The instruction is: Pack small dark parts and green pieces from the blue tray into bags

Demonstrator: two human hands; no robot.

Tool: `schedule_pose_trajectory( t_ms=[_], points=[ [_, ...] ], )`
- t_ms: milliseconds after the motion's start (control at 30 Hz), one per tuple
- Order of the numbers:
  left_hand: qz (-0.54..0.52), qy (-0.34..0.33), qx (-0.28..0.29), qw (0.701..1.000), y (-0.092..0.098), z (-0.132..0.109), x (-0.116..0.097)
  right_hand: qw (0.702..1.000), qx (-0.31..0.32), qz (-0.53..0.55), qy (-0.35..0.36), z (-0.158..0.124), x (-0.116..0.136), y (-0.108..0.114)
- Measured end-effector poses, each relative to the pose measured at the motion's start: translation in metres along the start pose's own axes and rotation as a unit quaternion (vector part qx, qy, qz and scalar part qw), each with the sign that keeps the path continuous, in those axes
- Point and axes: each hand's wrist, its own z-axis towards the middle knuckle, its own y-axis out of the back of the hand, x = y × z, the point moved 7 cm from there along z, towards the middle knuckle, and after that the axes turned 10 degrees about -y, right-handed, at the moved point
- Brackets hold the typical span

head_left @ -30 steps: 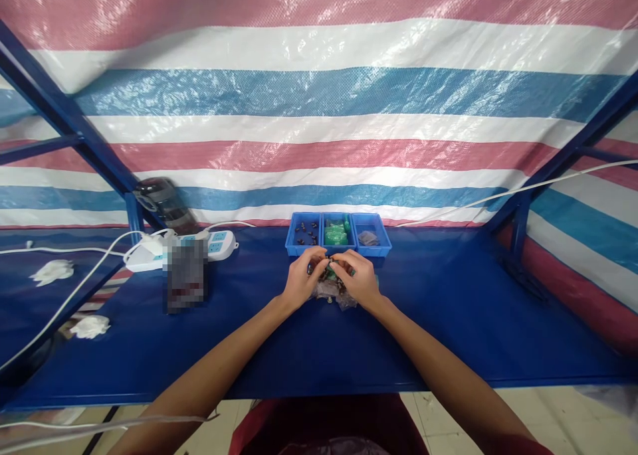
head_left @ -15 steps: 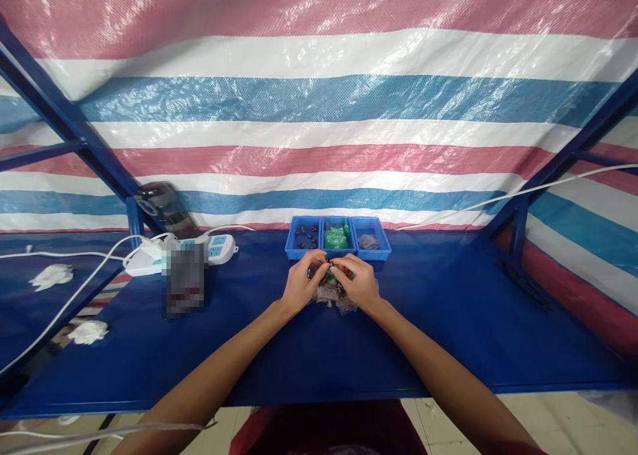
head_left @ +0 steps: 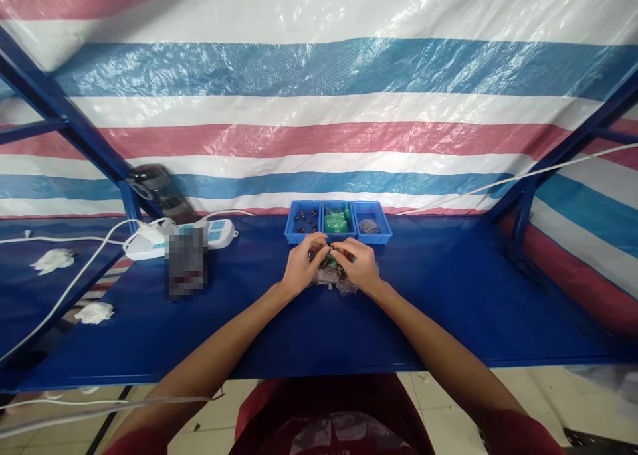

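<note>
My left hand [head_left: 304,264] and my right hand [head_left: 359,265] meet over a small pile of parts [head_left: 327,275] on the blue table. Thumbs and forefingers of both are pinched close together, around a tiny dark piece too small to name. Clear plastic bags and green bits show in the pile beneath the fingers. Just behind stands a blue three-part bin [head_left: 339,237]. Its left compartment holds several small dark metallic parts [head_left: 302,228], the middle one green pieces [head_left: 337,219], the right one flat greyish translucent pieces [head_left: 369,226].
At the left lie a white power strip [head_left: 222,234] with cables, a pixelated dark object [head_left: 187,262] and crumpled white tissues [head_left: 94,312]. A dark rounded container [head_left: 162,192] leans by the blue frame post. Striped sheeting [head_left: 319,136] hangs behind the blue table [head_left: 448,295].
The camera view has tilted down, so the table and hands appear higher. Both hands keep the same pinched pose over the pile.
</note>
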Motion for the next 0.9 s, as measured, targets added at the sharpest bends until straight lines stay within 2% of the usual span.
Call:
schedule_pose_trajectory(
  t_ms=[333,667,900],
  points=[
    [0.014,-0.014,-0.007,1.000,0.003,0.004,-0.005,1.000,-0.024,0.006,-0.013,0.001,-0.002,0.005],
    [0.029,-0.066,0.008,0.997,0.003,0.006,-0.011,1.000,-0.017,0.005,-0.017,0.001,-0.002,0.003],
    [0.024,-0.063,-0.007,0.998,0.005,0.004,-0.009,1.000,-0.008,0.000,-0.013,0.000,0.000,0.001]
  ],
)
